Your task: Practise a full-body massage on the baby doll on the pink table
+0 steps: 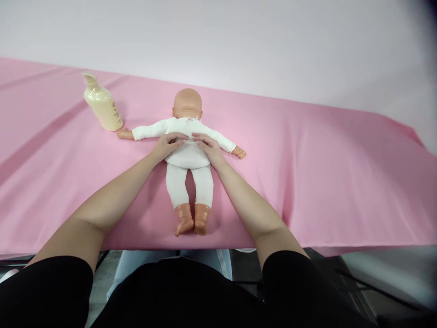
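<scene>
pink-covered table (324,173), doll (188,150) lying flat, bottle (102,104)

A baby doll (188,150) lay flat on the pink cloth, head w/ no hair pointing away from the viewer, feet toward the near edge. It wore a white long-sleeve top & white leggings; its arms were spread out to both sides, its legs straight & close together, w/ tan bare hands and feet showing. The left hand (168,145) and right hand (209,146) rested flat on its torso, fingertips nearly meeting at the middle.
</scene>
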A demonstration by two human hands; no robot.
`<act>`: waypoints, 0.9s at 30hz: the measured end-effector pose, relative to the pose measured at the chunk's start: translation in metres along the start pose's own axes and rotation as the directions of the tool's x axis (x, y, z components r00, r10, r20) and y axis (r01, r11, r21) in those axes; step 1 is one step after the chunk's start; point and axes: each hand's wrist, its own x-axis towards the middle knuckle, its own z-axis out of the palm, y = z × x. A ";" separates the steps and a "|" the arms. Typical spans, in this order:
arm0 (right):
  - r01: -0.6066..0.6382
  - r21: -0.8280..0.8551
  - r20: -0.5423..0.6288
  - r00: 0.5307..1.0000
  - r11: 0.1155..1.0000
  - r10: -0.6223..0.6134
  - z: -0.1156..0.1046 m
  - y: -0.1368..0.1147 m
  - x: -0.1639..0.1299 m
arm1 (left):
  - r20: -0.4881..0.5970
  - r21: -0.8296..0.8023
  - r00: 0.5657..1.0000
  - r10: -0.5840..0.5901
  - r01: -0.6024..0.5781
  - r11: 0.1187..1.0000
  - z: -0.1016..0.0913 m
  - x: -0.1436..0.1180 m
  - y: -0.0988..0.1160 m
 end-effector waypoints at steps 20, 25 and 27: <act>-0.002 -0.090 0.076 0.997 0.996 0.009 0.002 -0.008 -0.001 | 0.087 0.090 0.994 0.062 -0.070 0.993 0.001 0.001 -0.001; -0.003 -0.091 0.055 0.998 0.996 0.008 0.002 -0.007 -0.001 | 0.063 0.099 0.998 0.016 -0.022 0.995 0.001 0.001 -0.002; -0.045 -0.075 0.030 0.998 0.996 0.047 0.002 -0.007 -0.002 | 0.049 0.106 0.999 0.003 -0.008 0.994 0.001 0.001 -0.002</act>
